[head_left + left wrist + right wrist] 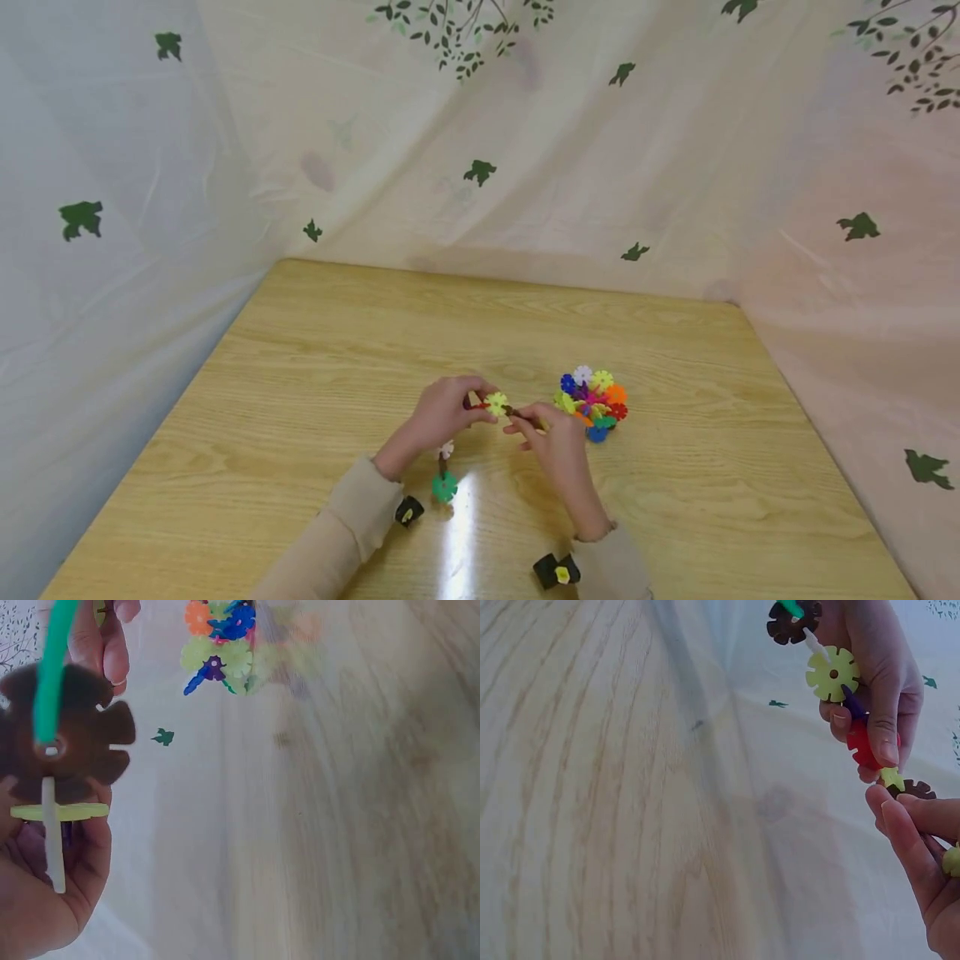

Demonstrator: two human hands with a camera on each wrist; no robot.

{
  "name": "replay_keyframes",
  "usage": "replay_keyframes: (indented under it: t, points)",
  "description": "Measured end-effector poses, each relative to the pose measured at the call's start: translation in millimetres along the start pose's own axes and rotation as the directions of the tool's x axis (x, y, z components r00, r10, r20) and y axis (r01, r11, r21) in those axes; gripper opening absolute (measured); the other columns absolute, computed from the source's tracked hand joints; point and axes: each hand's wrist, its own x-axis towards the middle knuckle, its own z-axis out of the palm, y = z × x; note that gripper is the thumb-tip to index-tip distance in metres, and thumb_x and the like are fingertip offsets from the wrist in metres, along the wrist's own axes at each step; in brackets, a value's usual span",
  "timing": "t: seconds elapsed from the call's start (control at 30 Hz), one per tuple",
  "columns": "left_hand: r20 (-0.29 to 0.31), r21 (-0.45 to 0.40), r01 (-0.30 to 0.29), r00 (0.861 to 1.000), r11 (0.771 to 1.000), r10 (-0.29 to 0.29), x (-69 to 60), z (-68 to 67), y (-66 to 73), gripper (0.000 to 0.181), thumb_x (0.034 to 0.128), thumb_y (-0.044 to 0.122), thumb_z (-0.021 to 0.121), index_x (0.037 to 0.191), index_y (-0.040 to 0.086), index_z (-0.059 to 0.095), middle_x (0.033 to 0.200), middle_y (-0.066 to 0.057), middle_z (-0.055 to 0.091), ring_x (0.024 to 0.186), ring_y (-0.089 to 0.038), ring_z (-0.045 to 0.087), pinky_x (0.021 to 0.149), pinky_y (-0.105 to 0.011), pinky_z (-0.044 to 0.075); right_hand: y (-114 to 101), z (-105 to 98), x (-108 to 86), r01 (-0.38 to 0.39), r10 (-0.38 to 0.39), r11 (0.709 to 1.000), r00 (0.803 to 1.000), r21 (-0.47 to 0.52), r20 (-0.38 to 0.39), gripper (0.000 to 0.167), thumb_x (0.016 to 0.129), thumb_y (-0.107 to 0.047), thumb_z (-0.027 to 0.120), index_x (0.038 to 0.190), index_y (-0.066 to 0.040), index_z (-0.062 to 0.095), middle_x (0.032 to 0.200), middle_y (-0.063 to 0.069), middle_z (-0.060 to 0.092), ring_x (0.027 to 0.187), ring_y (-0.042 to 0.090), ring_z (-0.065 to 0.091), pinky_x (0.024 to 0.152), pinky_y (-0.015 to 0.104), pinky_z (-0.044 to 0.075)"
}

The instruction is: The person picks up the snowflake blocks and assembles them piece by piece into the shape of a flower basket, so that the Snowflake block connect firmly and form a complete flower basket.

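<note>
A chain of slotted plastic flower discs runs through my left hand point(441, 410), whose thumb and fingers pinch a red disc point(861, 747). From that hand hangs the chain's tail, with a purple, a yellow disc point(832, 675), a white, a brown point(82, 739) and a green disc point(444, 487) at its end. On the other side of the red disc sits a small yellow disc point(497, 405), slotted against a brown disc point(918, 790). My right hand point(561, 442) pinches that brown disc between thumb and fingers. A pale yellow disc point(952, 861) shows by the right palm, partly hidden.
A cluster of joined multicoloured discs point(592, 402) stands on the wooden table point(360, 333), just beyond my right hand. Pale cloth point(525, 208) with green leaf shapes hangs behind and beside the table. Dark bands point(557, 572) with yellow pieces sit at both wrists.
</note>
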Motion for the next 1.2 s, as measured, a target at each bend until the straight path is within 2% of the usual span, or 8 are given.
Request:
replay_keyframes:
  t: [0.13, 0.3, 0.5, 0.67, 0.77, 0.87, 0.93, 1.2]
  points:
    - [0.013, -0.031, 0.008, 1.0, 0.999, -0.008, -2.7, -1.0, 1.6, 0.033, 0.0804, 0.021, 0.077, 0.109, 0.007, 0.071, 0.095, -0.006, 0.073, 0.051, -0.004, 0.055, 0.046, -0.014, 0.042, -2, -1, -0.3, -0.012, 0.012, 1.0, 1.0, 0.006, 0.023, 0.005, 0.084, -0.001, 0.07, 0.088, 0.001, 0.072, 0.084, 0.015, 0.074, 0.07, 0.025, 0.073, 0.051, 0.014, 0.056]
    - [0.038, -0.026, 0.017, 0.999, 1.0, -0.016, -2.6, -6.7, 0.6, 0.034, 0.0801, 0.023, 0.078, 0.109, 0.009, 0.069, 0.096, -0.004, 0.072, 0.053, -0.004, 0.059, 0.048, -0.015, 0.044, 0, -5, 0.8, -0.14, 0.138, 0.99, 0.984, 0.004, 0.114, 0.011, 0.086, -0.01, 0.07, 0.096, -0.006, 0.071, 0.08, 0.007, 0.07, 0.063, 0.021, 0.067, 0.046, 0.015, 0.052]
    - [0.055, -0.045, 0.033, 0.998, 0.998, -0.031, -0.1, -14.4, 0.8, 0.035, 0.0816, 0.021, 0.077, 0.113, 0.009, 0.066, 0.098, -0.006, 0.07, 0.055, -0.009, 0.062, 0.05, -0.017, 0.046, 10, -8, -2.6, -0.354, 0.352, 0.935, 0.912, -0.031, 0.211, 0.02, 0.092, -0.02, 0.066, 0.103, -0.004, 0.06, 0.087, 0.008, 0.056, 0.075, 0.016, 0.049, 0.06, 0.02, 0.038]
    - [0.072, -0.04, 0.053, 0.996, 0.998, -0.05, 0.1, -15.0, 0.2, 0.034, 0.0825, 0.021, 0.076, 0.113, 0.009, 0.065, 0.098, -0.006, 0.069, 0.055, -0.008, 0.062, 0.051, -0.017, 0.046, 14, -10, -8.2, -0.439, 0.373, 0.885, 0.868, 0.156, 0.327, 0.034, 0.094, -0.002, 0.047, 0.126, 0.008, 0.051, 0.123, 0.023, 0.049, 0.074, 0.014, 0.048, 0.062, 0.019, 0.04]
    - [0.074, -0.042, 0.058, 0.996, 0.997, -0.055, -0.3, -13.6, -0.7, 0.034, 0.0828, 0.02, 0.076, 0.112, 0.009, 0.065, 0.097, -0.006, 0.069, 0.056, -0.01, 0.063, 0.051, -0.018, 0.046, 11, -11, -9.9, -0.416, 0.328, 0.867, 0.891, 0.274, 0.315, 0.042, 0.095, 0.004, 0.042, 0.137, 0.009, 0.044, 0.129, 0.028, 0.044, 0.064, 0.013, 0.053, 0.057, 0.018, 0.048]
    - [0.071, -0.042, 0.061, 0.996, 0.997, -0.058, -0.6, -11.9, -1.4, 0.034, 0.0827, 0.02, 0.076, 0.112, 0.009, 0.065, 0.097, -0.006, 0.069, 0.056, -0.01, 0.063, 0.051, -0.018, 0.047, 6, -12, -10.3, -0.292, 0.239, 0.918, 0.947, 0.267, 0.215, 0.043, 0.097, 0.003, 0.049, 0.14, 0.008, 0.044, 0.123, 0.029, 0.049, 0.074, 0.023, 0.068, 0.069, 0.02, 0.06]
    - [0.068, -0.041, 0.059, 0.996, 0.997, -0.056, -0.6, -10.8, -1.6, 0.034, 0.0826, 0.02, 0.076, 0.112, 0.008, 0.065, 0.097, -0.006, 0.069, 0.056, -0.01, 0.063, 0.05, -0.018, 0.047, 3, -12, -10.6, -0.234, 0.199, 0.943, 0.966, 0.235, 0.165, 0.046, 0.095, 0.002, 0.054, 0.14, 0.007, 0.044, 0.119, 0.028, 0.053, 0.083, 0.031, 0.071, 0.074, 0.026, 0.062]
    - [0.073, -0.045, 0.056, 0.996, 0.997, -0.052, -0.7, -9.5, 1.2, 0.033, 0.083, 0.019, 0.075, 0.112, 0.007, 0.065, 0.098, -0.007, 0.07, 0.056, -0.011, 0.063, 0.048, -0.017, 0.047, -2, -6, -10.7, -0.292, 0.26, 0.936, 0.95, 0.196, 0.174, 0.053, 0.089, 0.002, 0.064, 0.139, 0.005, 0.047, 0.092, 0.023, 0.072, 0.078, 0.032, 0.073, 0.062, 0.029, 0.062]
